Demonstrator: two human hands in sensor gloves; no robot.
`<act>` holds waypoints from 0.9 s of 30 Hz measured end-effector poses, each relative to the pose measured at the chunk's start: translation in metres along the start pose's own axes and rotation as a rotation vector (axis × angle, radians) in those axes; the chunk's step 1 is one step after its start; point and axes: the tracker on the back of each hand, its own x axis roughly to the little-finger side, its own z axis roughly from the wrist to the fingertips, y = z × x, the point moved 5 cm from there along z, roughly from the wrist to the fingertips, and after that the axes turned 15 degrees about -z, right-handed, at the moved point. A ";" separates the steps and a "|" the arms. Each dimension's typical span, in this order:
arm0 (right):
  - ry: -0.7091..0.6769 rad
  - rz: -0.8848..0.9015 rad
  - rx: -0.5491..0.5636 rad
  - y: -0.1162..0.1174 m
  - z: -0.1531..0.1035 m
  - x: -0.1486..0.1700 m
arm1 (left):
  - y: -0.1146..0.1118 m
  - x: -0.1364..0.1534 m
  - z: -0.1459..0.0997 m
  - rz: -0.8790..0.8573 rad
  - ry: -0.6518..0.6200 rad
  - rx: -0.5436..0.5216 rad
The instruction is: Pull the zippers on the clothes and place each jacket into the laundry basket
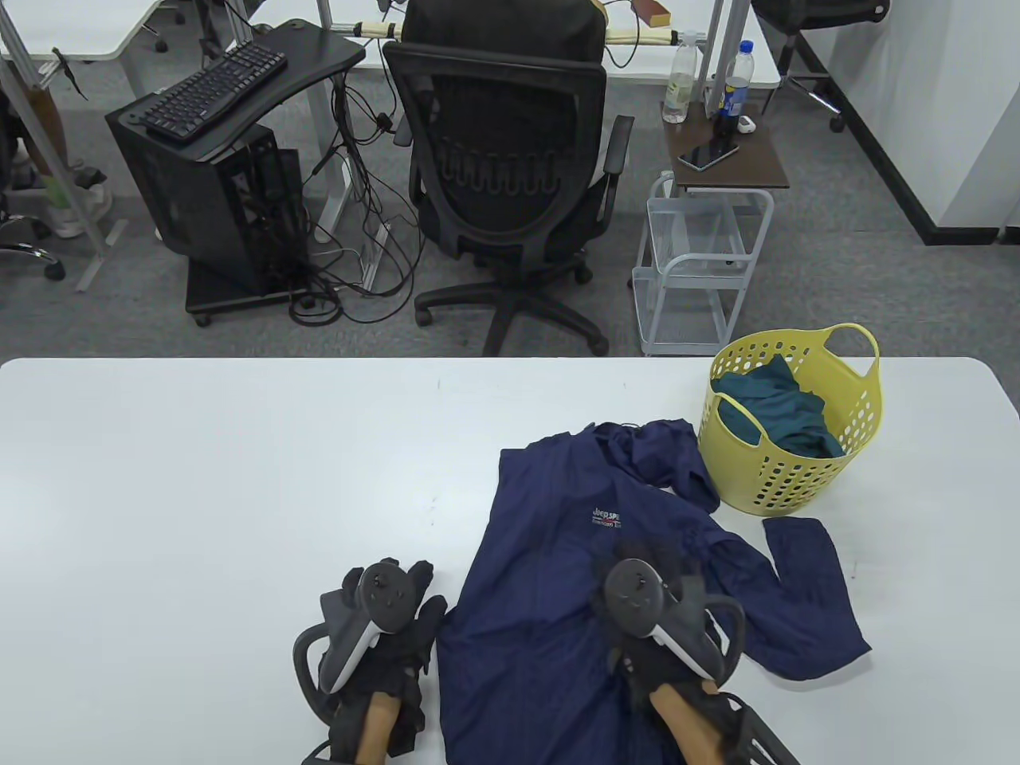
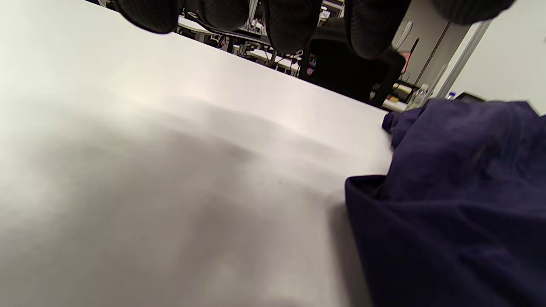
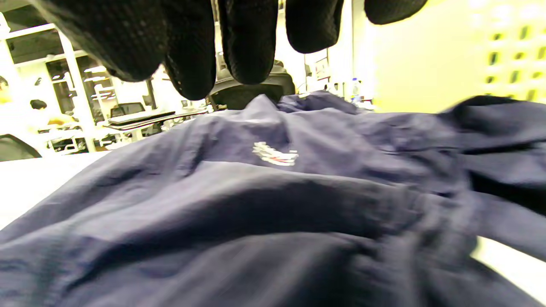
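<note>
Navy jacket [image 1: 550, 574] beside yellow basket [image 1: 797, 470]

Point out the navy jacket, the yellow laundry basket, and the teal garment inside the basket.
navy jacket [image 1: 542, 590]: table view, on its chest panel below the logo.
yellow laundry basket [image 1: 785, 482]: table view, on its perforated front wall.
teal garment [image 1: 785, 410]: table view, on the bunched fabric inside the basket.

navy jacket [image 1: 550, 590] flat on table [image 1: 199, 494]. right hand [image 1: 649, 606] over it. left hand [image 1: 382, 629] at its 9 o'clock. yellow basket [image 1: 797, 470] at 1 o'clock, teal garment [image 1: 785, 414] inside.
</note>
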 end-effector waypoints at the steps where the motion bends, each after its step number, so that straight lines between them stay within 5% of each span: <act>1: -0.008 -0.004 -0.006 -0.002 0.006 -0.013 | 0.001 0.001 0.000 -0.029 -0.006 -0.012; 8: 0.054 0.001 -0.061 0.012 0.050 -0.065 | 0.008 0.006 0.000 -0.070 -0.010 -0.023; 19: 0.146 -0.234 -0.252 0.094 0.080 -0.099 | -0.003 0.014 0.007 -0.087 0.019 0.048; 27: 0.125 -0.209 -0.142 0.074 0.076 -0.080 | -0.009 0.013 0.007 -0.080 0.023 0.072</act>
